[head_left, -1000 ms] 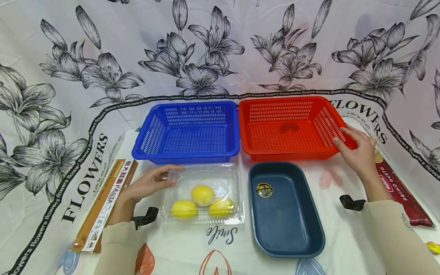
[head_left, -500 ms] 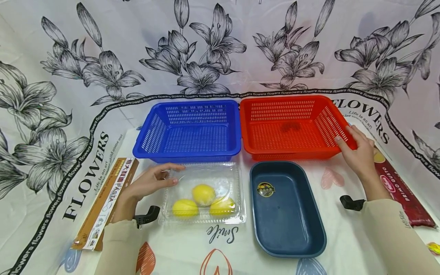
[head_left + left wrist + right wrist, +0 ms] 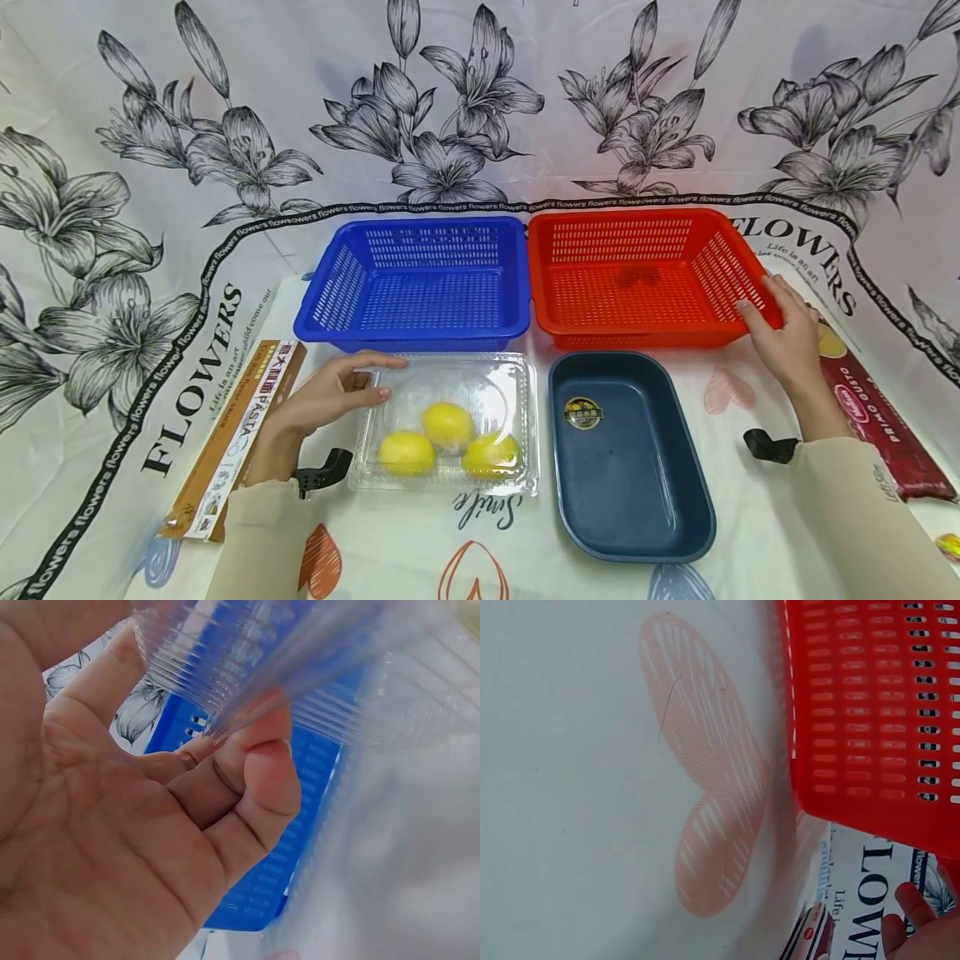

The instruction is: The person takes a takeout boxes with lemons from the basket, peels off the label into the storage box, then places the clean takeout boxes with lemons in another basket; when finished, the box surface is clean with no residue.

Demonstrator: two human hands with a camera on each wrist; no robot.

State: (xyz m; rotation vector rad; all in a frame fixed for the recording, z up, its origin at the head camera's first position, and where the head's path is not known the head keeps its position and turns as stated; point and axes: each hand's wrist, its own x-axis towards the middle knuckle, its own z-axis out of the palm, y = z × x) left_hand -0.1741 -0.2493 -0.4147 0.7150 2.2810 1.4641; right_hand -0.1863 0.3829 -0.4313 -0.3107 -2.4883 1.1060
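At the front left lies a clear plastic clamshell box [image 3: 491, 392] with three yellow lemons [image 3: 447, 427] inside. My left hand [image 3: 330, 396] holds it by the back left corner; in the left wrist view, curled fingers [image 3: 270, 776] meet the thin ridged plastic rim. Behind the box stands a blue slotted basket [image 3: 431, 343]. Beside that is a red slotted basket [image 3: 637, 340], and my right hand [image 3: 787, 337] grips its front right corner, thumb over the rim and fingers along the outer side. Only some fingertips of that hand show in the right wrist view.
A dark blue oblong tub [image 3: 630, 483] with a round label stands right of the box. A long pasta box [image 3: 232, 442] lies at the left under my forearm, and a dark red packet [image 3: 881, 421] lies at the far right. Flowered cloth [image 3: 480, 92] rises behind the baskets.
The head view has shifted slightly, so everything sits a little further right. The glare on the clear box's lid has changed. Both hands keep their places on the box and red basket.
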